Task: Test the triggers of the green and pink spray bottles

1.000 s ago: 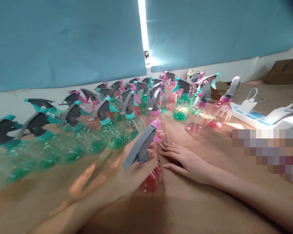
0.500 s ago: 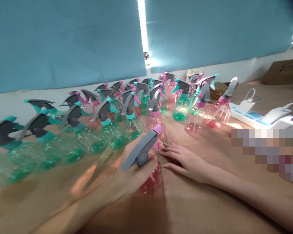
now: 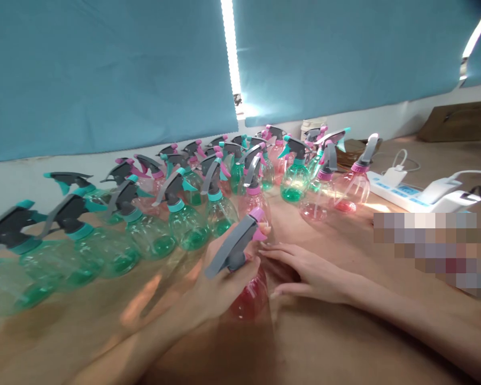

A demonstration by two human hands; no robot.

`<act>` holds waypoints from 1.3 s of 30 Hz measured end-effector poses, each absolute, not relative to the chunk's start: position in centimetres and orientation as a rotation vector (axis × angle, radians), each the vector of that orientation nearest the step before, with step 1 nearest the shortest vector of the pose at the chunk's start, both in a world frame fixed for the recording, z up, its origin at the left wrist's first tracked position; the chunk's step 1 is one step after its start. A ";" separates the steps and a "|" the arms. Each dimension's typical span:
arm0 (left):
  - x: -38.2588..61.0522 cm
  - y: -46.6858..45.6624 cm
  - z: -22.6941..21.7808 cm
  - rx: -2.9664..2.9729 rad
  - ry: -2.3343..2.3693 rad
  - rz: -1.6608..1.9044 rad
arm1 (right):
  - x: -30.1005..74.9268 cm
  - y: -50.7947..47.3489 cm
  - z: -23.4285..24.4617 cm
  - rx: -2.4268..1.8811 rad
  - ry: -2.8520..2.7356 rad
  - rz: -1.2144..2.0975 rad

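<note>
My left hand (image 3: 220, 280) is wrapped round a pink spray bottle (image 3: 251, 295) that stands on the brown table (image 3: 344, 342). Its grey trigger head (image 3: 234, 243) with a pink nozzle tips up to the right above my fingers. My right hand (image 3: 304, 270) lies just right of the bottle, fingers stretched towards it and lightly curved, holding nothing.
Several green and pink spray bottles (image 3: 184, 224) stand in rows from the far left to the centre back. A white power strip (image 3: 401, 192) with plugs and cables lies at the right. A cardboard piece (image 3: 457, 120) leans at the far right, below blue blinds.
The view has shifted slightly up and right. My left hand has turned the bottle's head a little, and my right hand has lifted its palm a bit off the table.
</note>
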State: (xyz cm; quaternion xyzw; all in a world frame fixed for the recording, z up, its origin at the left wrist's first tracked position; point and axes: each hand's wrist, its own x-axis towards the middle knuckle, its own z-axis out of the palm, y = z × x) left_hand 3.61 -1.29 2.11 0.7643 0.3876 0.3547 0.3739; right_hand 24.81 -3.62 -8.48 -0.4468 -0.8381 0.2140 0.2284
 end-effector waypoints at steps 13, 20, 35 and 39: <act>7.0 -1.5 -1.9 1.816 0.965 0.943 | 23.8 -8.0 -4.1 -1.182 -2.067 0.623; 12.2 -0.7 -2.4 1.753 0.798 0.957 | 24.4 -6.9 -4.1 -1.291 -1.890 0.438; 7.6 0.6 -7.9 2.150 0.949 0.893 | 29.3 1.1 -4.9 -1.517 -1.818 0.287; 6.5 0.6 -8.8 2.180 0.978 0.801 | 28.9 3.0 -4.6 -1.563 -1.772 0.269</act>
